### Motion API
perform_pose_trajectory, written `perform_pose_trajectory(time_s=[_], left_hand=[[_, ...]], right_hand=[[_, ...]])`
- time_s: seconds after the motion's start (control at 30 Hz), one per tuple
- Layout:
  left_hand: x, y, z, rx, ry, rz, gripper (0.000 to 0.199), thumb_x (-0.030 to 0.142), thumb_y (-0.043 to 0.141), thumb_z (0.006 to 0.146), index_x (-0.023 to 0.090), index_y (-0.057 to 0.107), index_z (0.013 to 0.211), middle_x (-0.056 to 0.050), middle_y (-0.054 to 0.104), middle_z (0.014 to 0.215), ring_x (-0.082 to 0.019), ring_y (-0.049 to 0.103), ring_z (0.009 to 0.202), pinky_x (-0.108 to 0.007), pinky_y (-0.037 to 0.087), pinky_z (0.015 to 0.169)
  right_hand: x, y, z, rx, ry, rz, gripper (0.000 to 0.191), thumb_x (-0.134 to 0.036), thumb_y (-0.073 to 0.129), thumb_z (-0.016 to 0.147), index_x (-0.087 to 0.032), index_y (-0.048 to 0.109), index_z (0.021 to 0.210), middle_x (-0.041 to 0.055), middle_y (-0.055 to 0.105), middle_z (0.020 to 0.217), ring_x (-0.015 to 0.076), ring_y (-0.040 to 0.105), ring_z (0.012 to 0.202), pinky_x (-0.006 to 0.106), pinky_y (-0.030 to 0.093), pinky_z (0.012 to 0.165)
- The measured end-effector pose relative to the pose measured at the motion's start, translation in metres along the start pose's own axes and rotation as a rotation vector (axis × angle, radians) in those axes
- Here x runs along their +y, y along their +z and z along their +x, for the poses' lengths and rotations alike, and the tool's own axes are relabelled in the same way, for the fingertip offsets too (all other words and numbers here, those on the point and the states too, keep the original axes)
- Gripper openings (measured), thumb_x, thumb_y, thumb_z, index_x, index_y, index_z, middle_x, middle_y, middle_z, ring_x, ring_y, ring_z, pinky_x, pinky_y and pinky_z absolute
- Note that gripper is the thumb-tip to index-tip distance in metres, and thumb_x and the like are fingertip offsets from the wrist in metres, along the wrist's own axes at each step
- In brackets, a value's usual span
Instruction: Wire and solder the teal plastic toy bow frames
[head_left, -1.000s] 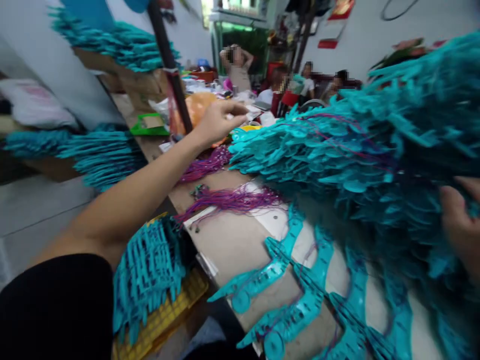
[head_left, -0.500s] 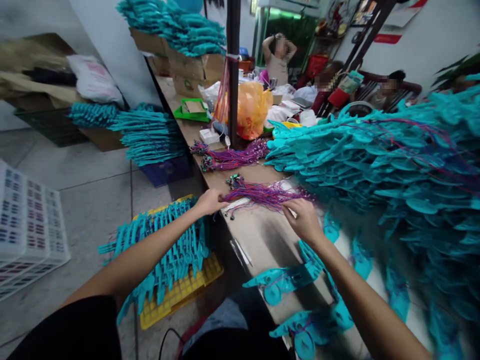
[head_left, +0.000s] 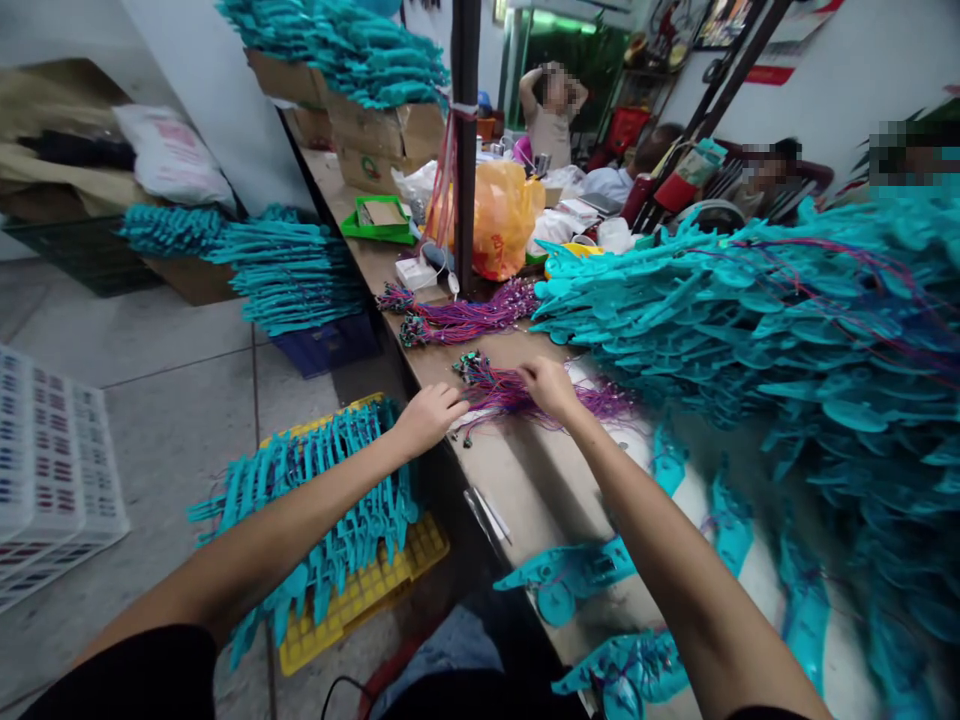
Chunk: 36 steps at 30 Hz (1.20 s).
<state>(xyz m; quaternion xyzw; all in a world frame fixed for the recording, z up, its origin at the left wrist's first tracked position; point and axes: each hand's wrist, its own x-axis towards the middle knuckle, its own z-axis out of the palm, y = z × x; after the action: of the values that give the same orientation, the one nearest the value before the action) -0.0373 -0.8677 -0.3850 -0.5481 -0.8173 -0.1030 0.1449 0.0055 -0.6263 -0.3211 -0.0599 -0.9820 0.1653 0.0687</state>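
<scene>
A bundle of thin red, blue and purple wires with small green-and-black ends lies on the table in front of me. My left hand is at the table's edge, its bent fingers close together at the near-left side of the bundle; what they hold, if anything, is too small to make out. Over the middle of the bundle, my right hand has thumb and fingers pinched on wires. Turquoise plastic parts, with wires on some, lie nearer to me on the table.
A tall heap of turquoise parts covers the right side. More wire bundles lie beyond, beside a dark post and an orange bag. A yellow crate with turquoise parts is low on the left. Other people sit farther back.
My right hand has moved left and away from me, from the bundle's right part to its middle. My left hand has shifted slightly right along the table's edge.
</scene>
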Motion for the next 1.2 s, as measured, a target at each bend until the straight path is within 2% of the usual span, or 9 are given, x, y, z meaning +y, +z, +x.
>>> perform_pose_trajectory(time_s=[0.2,0.3,0.43,0.53,0.6,0.67,0.8,0.93,1.2], left_hand=[[0.012,0.003,0.044,0.013,0.315,-0.023,0.027,0.021,0.038,0.096,0.019,0.062,0.107,-0.013,0.061,0.099,-0.024,0.051,0.092,-0.037,0.037,0.075],[0.017,0.018,0.061,-0.066,0.336,-0.157,0.023,0.019,0.044,0.093,0.018,0.065,0.101,-0.013,0.062,0.095,-0.024,0.053,0.093,-0.038,0.038,0.078],[0.019,0.024,0.073,0.055,0.034,-0.567,0.015,0.026,0.053,0.086,0.018,0.065,0.091,-0.009,0.063,0.097,-0.024,0.055,0.097,-0.038,0.039,0.088],[0.020,0.011,0.086,0.169,-0.306,-1.122,0.025,0.037,0.056,0.082,0.018,0.060,0.099,-0.008,0.065,0.103,-0.022,0.058,0.099,-0.036,0.042,0.090],[0.023,-0.001,0.098,0.051,-0.473,-1.530,0.039,0.048,0.053,0.084,0.017,0.057,0.107,-0.009,0.069,0.101,-0.022,0.063,0.095,-0.034,0.045,0.085],[0.027,-0.012,0.111,-0.105,-0.582,-1.763,0.043,0.052,0.056,0.083,0.014,0.057,0.104,-0.010,0.072,0.088,-0.020,0.066,0.080,-0.031,0.048,0.076],[0.034,-0.021,0.132,-0.138,-0.697,-1.824,0.032,0.021,0.070,0.075,0.011,0.057,0.102,-0.009,0.071,0.075,-0.013,0.062,0.059,-0.025,0.046,0.061],[0.033,-0.025,0.144,-0.111,-0.814,-1.811,0.056,0.007,0.069,0.071,0.009,0.047,0.123,-0.006,0.070,0.074,-0.013,0.063,0.057,-0.023,0.044,0.054],[0.028,-0.041,0.145,-0.142,-0.600,-1.786,0.047,0.004,0.072,0.065,0.012,0.056,0.109,0.002,0.062,0.065,-0.010,0.059,0.051,-0.021,0.045,0.048]], right_hand=[[0.017,-0.021,0.004,0.168,0.141,0.244,0.036,-0.033,0.035,0.091,-0.012,0.065,0.086,0.0042,0.062,0.068,0.0125,0.053,0.057,0.023,0.039,0.058],[0.028,-0.035,-0.009,0.210,0.164,0.335,0.036,-0.037,0.040,0.088,-0.012,0.065,0.086,0.0028,0.061,0.067,0.0112,0.052,0.055,0.021,0.039,0.055],[0.042,-0.049,-0.037,0.321,0.169,0.509,0.032,-0.040,0.051,0.081,-0.013,0.068,0.079,0.0027,0.061,0.066,0.0117,0.051,0.058,0.022,0.038,0.055],[0.043,-0.052,-0.049,0.351,0.163,0.585,0.030,-0.040,0.054,0.080,-0.013,0.068,0.078,0.0026,0.062,0.066,0.0122,0.051,0.059,0.022,0.038,0.056],[0.041,-0.051,-0.052,0.360,0.150,0.600,0.029,-0.039,0.054,0.080,-0.014,0.069,0.079,0.0028,0.063,0.067,0.0126,0.052,0.060,0.023,0.039,0.056],[0.037,-0.050,-0.052,0.370,0.134,0.591,0.028,-0.037,0.054,0.081,-0.014,0.069,0.079,0.0031,0.064,0.067,0.0130,0.053,0.061,0.023,0.040,0.057],[0.032,-0.046,-0.053,0.332,0.088,0.612,0.025,-0.034,0.054,0.081,-0.014,0.069,0.081,0.0046,0.066,0.071,0.0139,0.056,0.064,0.023,0.042,0.060],[0.033,-0.041,-0.058,0.293,0.069,0.630,0.025,-0.033,0.054,0.081,-0.013,0.069,0.081,0.0058,0.067,0.074,0.0147,0.058,0.067,0.024,0.043,0.062],[0.030,-0.040,-0.052,0.214,0.131,0.710,0.034,-0.042,0.057,0.080,-0.012,0.072,0.088,0.0025,0.065,0.070,0.0114,0.051,0.059,0.023,0.039,0.058]])
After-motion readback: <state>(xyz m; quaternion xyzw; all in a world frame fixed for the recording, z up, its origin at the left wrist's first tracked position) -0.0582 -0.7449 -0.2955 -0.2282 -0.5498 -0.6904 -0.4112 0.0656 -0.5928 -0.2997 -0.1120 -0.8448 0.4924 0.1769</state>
